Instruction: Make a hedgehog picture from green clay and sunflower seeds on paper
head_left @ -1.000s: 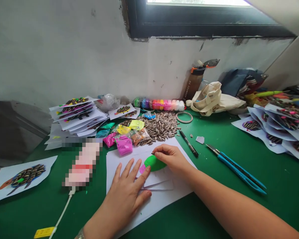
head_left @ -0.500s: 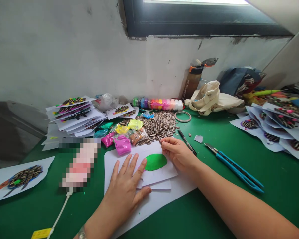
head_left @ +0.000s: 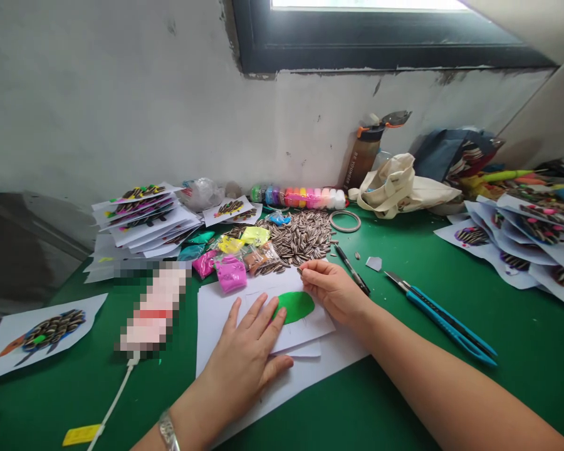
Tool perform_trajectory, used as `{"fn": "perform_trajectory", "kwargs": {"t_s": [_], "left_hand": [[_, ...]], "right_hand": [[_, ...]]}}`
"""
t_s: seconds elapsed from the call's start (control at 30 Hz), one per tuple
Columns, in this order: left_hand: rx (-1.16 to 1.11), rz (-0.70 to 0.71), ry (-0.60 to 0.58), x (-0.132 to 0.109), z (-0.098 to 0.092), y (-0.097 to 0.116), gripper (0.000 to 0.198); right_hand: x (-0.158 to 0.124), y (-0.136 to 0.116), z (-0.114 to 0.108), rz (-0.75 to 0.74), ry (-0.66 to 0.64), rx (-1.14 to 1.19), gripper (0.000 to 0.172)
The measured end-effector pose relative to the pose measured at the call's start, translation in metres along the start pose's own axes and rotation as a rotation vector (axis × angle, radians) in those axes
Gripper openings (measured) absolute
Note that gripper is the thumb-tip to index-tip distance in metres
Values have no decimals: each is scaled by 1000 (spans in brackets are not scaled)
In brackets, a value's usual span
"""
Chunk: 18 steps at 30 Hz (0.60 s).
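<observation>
We are pressing our open left hand [head_left: 244,357] flat on the paper sheet [head_left: 258,285] to steady it while our right hand [head_left: 333,293] pinches a tiny dark bit [head_left: 300,270] above the green clay patch [head_left: 294,307].

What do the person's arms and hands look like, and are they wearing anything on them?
Both arms are bare, with no sleeves in view, and the left hand and right hand wear no gloves. A silver bracelet circles the left wrist. The right arm shows no watch or bracelet.

The right forearm [head_left: 455,401] is bare, and the left wrist [head_left: 192,413] wears a silver link bracelet [head_left: 168,431].
</observation>
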<state>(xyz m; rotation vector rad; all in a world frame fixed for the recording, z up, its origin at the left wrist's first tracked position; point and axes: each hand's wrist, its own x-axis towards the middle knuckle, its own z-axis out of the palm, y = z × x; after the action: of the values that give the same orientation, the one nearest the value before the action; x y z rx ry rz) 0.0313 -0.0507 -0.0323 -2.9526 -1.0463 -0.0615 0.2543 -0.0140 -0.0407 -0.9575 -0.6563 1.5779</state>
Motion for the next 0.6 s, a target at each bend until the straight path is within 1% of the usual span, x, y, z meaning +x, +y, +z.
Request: {"fn": "perform_trajectory", "kwargs": {"t_s": [0.1,0.23,0.37,0.43,0.6], "left_hand": [[1,23,10,0,2,1,63],[-12,44,-7,0,2,-3,62],[6,58,60,2,-2,-5,66],[13,62,70,5,-3,-2,68],[-3,51,7,13,-2,6,67]], "right_hand": [[0,-1,0,1,0,9,28],[-1,-2,3,3,24,1,30],[3,3,11,-11,24,21,28],[5,7,16,-26,23,22,26],[9,13,21,-56,37,17,23]]}}
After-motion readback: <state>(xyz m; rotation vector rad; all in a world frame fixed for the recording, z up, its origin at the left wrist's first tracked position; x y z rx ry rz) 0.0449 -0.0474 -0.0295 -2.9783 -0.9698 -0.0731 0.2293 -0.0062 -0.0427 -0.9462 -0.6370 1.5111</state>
